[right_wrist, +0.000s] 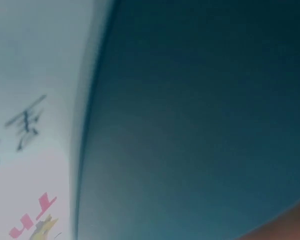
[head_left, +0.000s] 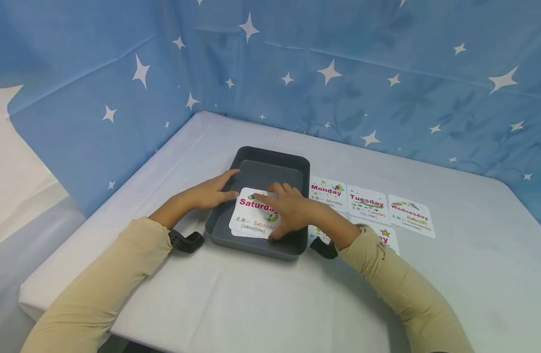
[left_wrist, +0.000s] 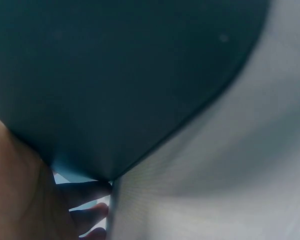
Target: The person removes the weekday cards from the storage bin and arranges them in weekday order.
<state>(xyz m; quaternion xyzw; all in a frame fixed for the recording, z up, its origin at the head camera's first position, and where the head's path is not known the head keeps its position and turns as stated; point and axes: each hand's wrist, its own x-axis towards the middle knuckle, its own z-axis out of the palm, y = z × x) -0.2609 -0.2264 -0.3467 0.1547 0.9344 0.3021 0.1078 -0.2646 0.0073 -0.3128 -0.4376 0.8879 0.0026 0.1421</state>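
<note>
In the head view a dark grey tray [head_left: 270, 169] lies on the table. My right hand [head_left: 294, 213] reaches over its right side and grips a card marked Saturday [head_left: 249, 215] by its edges; a white edge of another card shows underneath. Both cards are above the tray floor. My left hand [head_left: 208, 193] rests at the left rim, index finger and thumb straight, the thumb tip close to the Saturday card. In the left wrist view, several fingers [left_wrist: 90, 216] show by the dark tray wall [left_wrist: 115, 85]. The right wrist view shows mostly tray wall [right_wrist: 190, 120].
Right of the tray lie cards marked Monday [head_left: 327, 192], Tuesday [head_left: 367, 202] and Wednesday [head_left: 411, 215]. A card starting "Th" [head_left: 316, 234] and another card [head_left: 387, 235] are partly covered by the right arm. A blue starry curtain [head_left: 288, 44] stands behind the white table [head_left: 252, 304].
</note>
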